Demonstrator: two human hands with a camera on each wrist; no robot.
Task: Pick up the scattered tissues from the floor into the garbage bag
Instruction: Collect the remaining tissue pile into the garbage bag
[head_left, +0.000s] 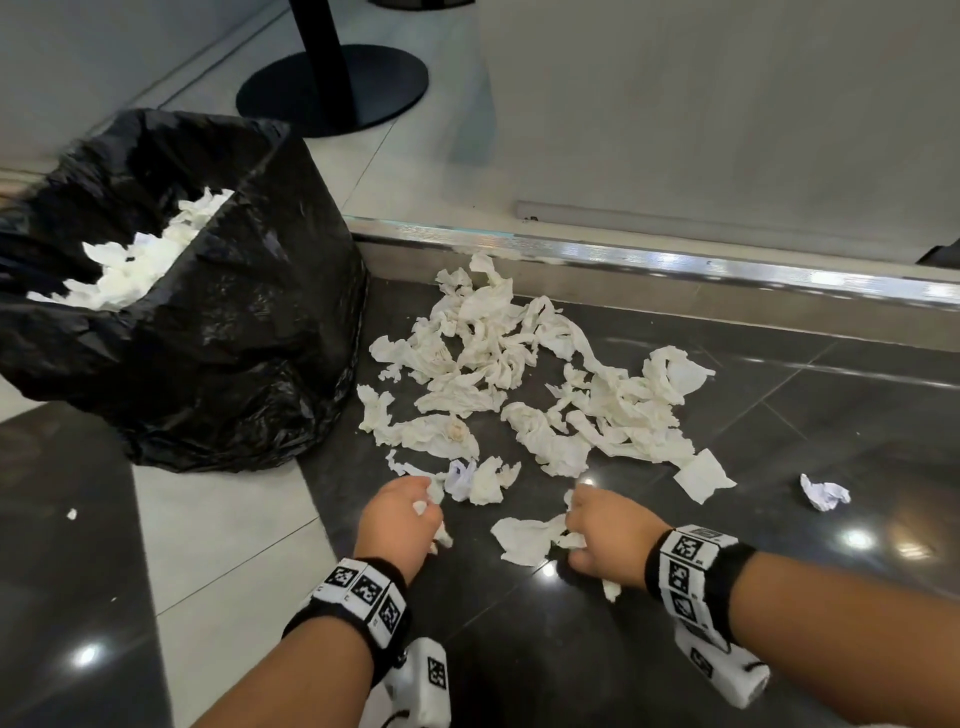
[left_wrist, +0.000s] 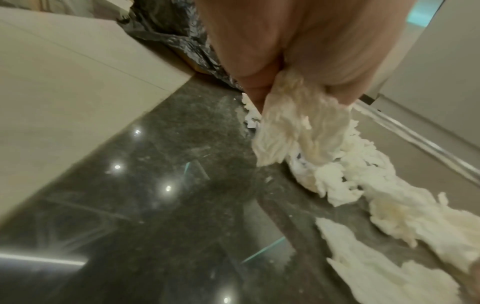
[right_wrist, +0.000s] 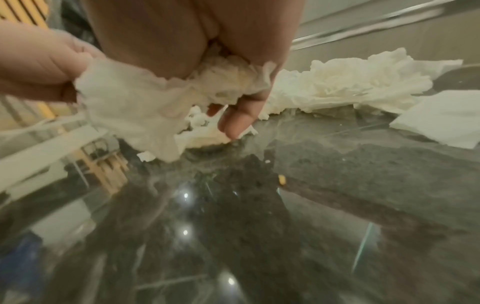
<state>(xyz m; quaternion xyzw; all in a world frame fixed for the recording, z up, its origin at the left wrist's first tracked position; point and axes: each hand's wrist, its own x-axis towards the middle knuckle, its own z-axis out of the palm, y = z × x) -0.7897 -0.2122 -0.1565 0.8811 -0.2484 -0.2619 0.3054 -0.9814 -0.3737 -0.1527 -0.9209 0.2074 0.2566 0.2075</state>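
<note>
Crumpled white tissues lie scattered in a heap on the dark floor, right of the black garbage bag, which holds several tissues. My left hand grips a wad of tissue at the heap's near edge, just above the floor. My right hand clutches another bunch of tissue, which trails onto a flat piece on the floor. Both hands' fingers curl around the paper.
A metal threshold strip runs behind the heap. A black round pole base stands beyond the bag. One crumpled scrap lies apart at the right, and a tiny bit at the left on the light tile.
</note>
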